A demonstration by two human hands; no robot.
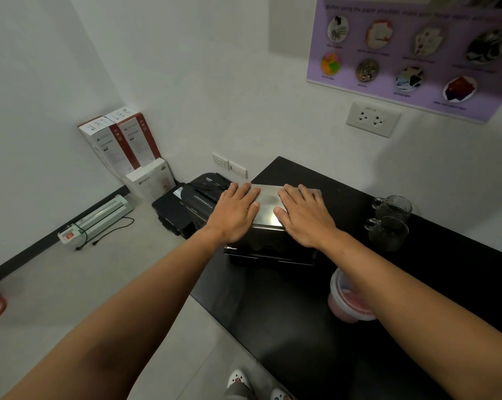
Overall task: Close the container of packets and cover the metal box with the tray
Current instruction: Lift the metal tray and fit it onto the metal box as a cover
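Note:
A shiny metal tray lies flat on top of a dark metal box on the black counter. My left hand rests palm down on the tray's left part, fingers spread. My right hand lies flat on its right part the same way. Neither hand grips anything. Nearer to me, partly hidden under my right forearm, stands a clear plastic container with pink packets inside and a white rim; I cannot tell whether its lid is on.
Two glass mugs stand on the counter to the right of the box. A black paper shredder sits on the floor left of the counter, with boxes in the corner and a white laminator by the wall.

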